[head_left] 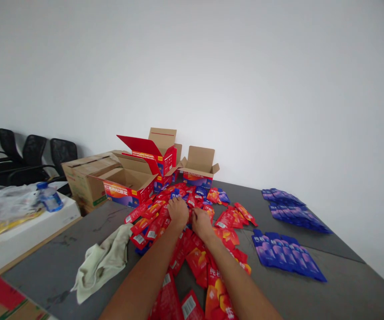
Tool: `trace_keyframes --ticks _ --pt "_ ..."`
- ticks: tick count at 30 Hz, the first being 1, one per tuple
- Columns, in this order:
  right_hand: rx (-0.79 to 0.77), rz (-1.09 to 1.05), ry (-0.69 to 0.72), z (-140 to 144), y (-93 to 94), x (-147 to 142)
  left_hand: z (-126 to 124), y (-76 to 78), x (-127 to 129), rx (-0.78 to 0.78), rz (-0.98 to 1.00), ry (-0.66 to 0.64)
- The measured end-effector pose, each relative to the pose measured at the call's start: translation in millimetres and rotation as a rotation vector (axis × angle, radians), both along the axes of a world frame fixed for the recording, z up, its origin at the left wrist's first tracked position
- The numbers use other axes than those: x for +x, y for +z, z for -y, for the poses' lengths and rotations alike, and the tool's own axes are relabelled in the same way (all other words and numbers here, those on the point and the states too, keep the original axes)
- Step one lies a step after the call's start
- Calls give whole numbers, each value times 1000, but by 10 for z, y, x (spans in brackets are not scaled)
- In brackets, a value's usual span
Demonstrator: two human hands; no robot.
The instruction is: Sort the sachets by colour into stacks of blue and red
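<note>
A big loose heap of red pouches (197,260) with orange fruit prints covers the middle of the grey table, with some blue pouches mixed in. My left hand (178,211) is over the far part of the heap, its fingers closed at a blue pouch (175,194) that sticks up just beyond them. Close beside it on the right, my right hand (202,222) is among the red pouches with its fingers curled in. Whatever lies within those fingers is hidden.
Blue pouches lie in overlapping rows (287,258) at the right, with more stacks (295,217) behind. Open printed cartons (125,195) stand at the back left, another carton (197,178) at back centre. A pale cloth (103,262) lies left; a water bottle (50,198) stands on a white surface.
</note>
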State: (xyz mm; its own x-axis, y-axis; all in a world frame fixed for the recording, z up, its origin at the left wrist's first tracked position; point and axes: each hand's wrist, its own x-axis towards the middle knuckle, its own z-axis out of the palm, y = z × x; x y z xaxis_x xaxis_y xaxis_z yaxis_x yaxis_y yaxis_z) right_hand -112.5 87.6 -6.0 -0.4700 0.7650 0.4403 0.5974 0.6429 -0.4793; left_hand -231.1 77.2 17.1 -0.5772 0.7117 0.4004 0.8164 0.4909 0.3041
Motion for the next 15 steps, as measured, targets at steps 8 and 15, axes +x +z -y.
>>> trace_keyframes --ticks 8,15 --pt "-23 6 7 24 -4 111 -59 -10 38 32 78 -3" --pt "-12 -133 -47 43 18 211 90 260 -9 368 237 -118"
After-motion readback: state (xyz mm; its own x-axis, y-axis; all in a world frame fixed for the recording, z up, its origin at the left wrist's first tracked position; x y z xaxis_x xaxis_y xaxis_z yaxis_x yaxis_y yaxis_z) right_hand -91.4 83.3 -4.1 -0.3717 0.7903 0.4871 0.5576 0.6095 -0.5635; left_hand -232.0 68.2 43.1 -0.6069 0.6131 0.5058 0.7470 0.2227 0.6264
